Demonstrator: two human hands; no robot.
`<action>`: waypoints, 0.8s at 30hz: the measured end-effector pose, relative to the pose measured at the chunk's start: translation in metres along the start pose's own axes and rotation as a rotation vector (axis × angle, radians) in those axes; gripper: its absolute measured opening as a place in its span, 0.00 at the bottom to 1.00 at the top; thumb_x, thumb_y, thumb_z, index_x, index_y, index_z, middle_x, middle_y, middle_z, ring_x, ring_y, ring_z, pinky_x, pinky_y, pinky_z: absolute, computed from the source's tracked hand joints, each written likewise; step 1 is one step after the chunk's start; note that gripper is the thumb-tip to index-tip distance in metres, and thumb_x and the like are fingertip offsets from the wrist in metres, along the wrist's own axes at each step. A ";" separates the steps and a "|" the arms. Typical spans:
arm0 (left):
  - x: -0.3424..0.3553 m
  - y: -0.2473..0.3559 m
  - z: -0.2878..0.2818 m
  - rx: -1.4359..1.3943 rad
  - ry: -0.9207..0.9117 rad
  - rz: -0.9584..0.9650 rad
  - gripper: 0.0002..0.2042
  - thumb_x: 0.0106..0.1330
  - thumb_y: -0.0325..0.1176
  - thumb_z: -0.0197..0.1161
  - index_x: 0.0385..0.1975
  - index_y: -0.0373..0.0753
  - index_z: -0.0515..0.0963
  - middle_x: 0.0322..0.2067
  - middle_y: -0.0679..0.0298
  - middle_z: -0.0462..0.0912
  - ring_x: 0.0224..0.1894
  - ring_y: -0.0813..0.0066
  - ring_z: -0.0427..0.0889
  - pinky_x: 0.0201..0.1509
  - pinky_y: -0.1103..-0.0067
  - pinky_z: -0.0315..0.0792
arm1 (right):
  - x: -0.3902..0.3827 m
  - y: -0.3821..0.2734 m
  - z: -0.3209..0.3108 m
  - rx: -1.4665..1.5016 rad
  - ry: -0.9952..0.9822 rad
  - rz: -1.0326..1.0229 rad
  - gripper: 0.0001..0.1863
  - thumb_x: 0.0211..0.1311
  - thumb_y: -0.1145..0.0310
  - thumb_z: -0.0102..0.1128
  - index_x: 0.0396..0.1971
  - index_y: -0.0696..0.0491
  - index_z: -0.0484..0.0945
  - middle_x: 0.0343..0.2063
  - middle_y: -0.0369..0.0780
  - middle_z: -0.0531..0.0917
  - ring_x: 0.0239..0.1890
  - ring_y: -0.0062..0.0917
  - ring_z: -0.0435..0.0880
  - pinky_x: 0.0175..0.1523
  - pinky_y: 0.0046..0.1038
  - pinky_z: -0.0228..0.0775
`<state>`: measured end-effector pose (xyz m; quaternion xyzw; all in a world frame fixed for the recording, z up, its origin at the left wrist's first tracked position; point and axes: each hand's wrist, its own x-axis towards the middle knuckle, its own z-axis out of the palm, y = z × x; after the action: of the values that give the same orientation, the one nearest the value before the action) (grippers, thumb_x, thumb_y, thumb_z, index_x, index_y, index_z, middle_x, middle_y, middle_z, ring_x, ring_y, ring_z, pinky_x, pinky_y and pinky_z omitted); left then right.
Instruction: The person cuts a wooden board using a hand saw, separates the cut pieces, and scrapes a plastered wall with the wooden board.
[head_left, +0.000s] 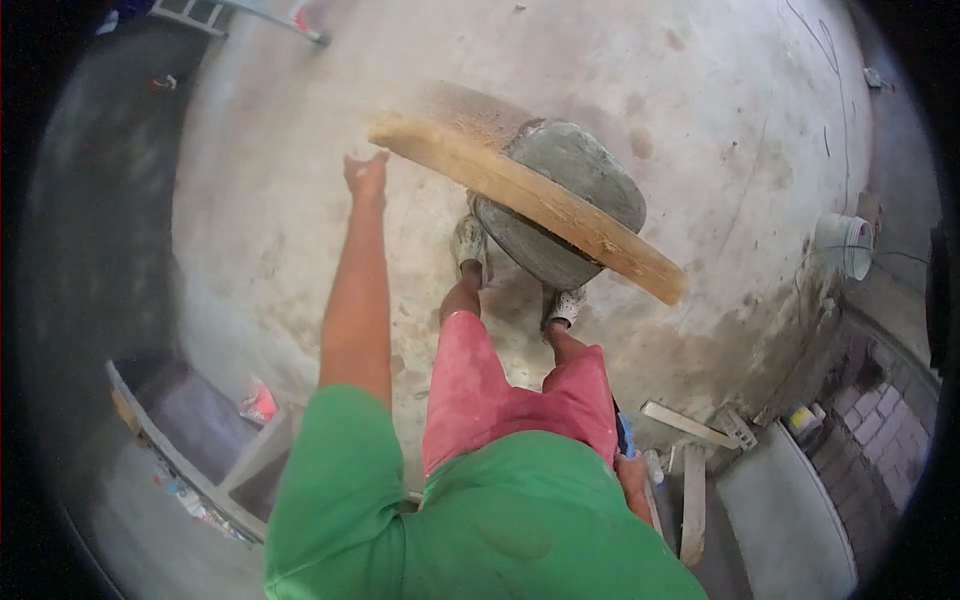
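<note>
A wooden plank lies slantwise across a grey, dirt-crusted tub-like object on the floor before my feet. Just short of the plank's left end, my left hand reaches forward with its fingers apart, slightly blurred. It holds nothing, and a small gap seems to separate it from the wood. My right hand is down by my right hip, its fingers partly hidden and curled beside a blue object. What that object is, I cannot make out.
Sawdust lies behind the plank. A white bucket stands at the right, with wood offcuts and stacked paving blocks nearer me. A ladder shows at the far left. A low partitioned structure is at the near left.
</note>
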<state>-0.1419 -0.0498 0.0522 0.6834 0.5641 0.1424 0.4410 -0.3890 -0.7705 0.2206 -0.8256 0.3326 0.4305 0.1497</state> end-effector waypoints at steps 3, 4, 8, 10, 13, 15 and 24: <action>0.065 -0.009 -0.002 0.290 -0.017 0.014 0.43 0.55 0.35 0.74 0.69 0.27 0.58 0.60 0.41 0.73 0.63 0.49 0.74 0.63 0.68 0.71 | -0.032 -0.022 0.011 0.054 0.015 0.052 0.15 0.53 0.64 0.64 0.28 0.63 0.78 0.20 0.48 0.81 0.27 0.38 0.84 0.36 0.40 0.73; 0.078 -0.012 -0.001 0.280 -0.074 0.031 0.39 0.57 0.34 0.72 0.68 0.30 0.61 0.55 0.45 0.78 0.56 0.54 0.79 0.58 0.65 0.75 | -0.044 -0.029 0.015 0.024 0.051 0.061 0.14 0.53 0.64 0.64 0.28 0.63 0.79 0.20 0.47 0.82 0.27 0.36 0.84 0.35 0.39 0.74; 0.101 -0.014 0.008 -0.103 -0.645 -0.296 0.31 0.62 0.32 0.68 0.65 0.37 0.66 0.46 0.55 0.82 0.44 0.67 0.83 0.46 0.68 0.81 | -0.109 -0.046 0.023 0.043 0.174 0.236 0.14 0.54 0.63 0.63 0.29 0.61 0.80 0.22 0.44 0.83 0.25 0.31 0.84 0.33 0.37 0.73; 0.089 -0.012 0.022 -0.218 -0.645 -0.278 0.23 0.64 0.30 0.65 0.59 0.40 0.69 0.40 0.62 0.82 0.33 0.76 0.83 0.33 0.76 0.80 | -0.143 -0.051 0.025 -0.098 0.301 0.216 0.13 0.54 0.63 0.62 0.29 0.59 0.80 0.21 0.40 0.82 0.22 0.27 0.82 0.30 0.35 0.72; 0.060 -0.010 0.054 -0.280 -0.783 -0.256 0.19 0.64 0.29 0.63 0.54 0.39 0.70 0.36 0.64 0.81 0.27 0.76 0.81 0.28 0.80 0.79 | -0.180 -0.061 0.023 0.083 0.368 0.382 0.12 0.54 0.64 0.61 0.29 0.60 0.80 0.20 0.38 0.81 0.21 0.26 0.81 0.29 0.33 0.71; 0.044 -0.011 0.072 -0.352 -0.783 -0.265 0.19 0.64 0.27 0.61 0.55 0.37 0.69 0.34 0.64 0.80 0.26 0.78 0.80 0.26 0.82 0.77 | -0.194 -0.074 0.018 0.346 0.470 0.321 0.10 0.54 0.67 0.60 0.27 0.60 0.78 0.19 0.37 0.79 0.20 0.26 0.79 0.28 0.31 0.70; 0.016 -0.032 0.100 -0.154 -0.448 -0.049 0.28 0.60 0.27 0.60 0.62 0.29 0.67 0.38 0.54 0.82 0.41 0.64 0.85 0.42 0.70 0.78 | -0.196 -0.206 -0.081 0.789 1.012 -0.111 0.07 0.61 0.68 0.60 0.30 0.55 0.75 0.19 0.35 0.76 0.19 0.21 0.74 0.27 0.26 0.67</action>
<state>-0.0882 -0.0805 -0.0343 0.6483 0.4560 0.0191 0.6094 -0.2794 -0.5800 0.4190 -0.8256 0.4521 -0.1752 0.2886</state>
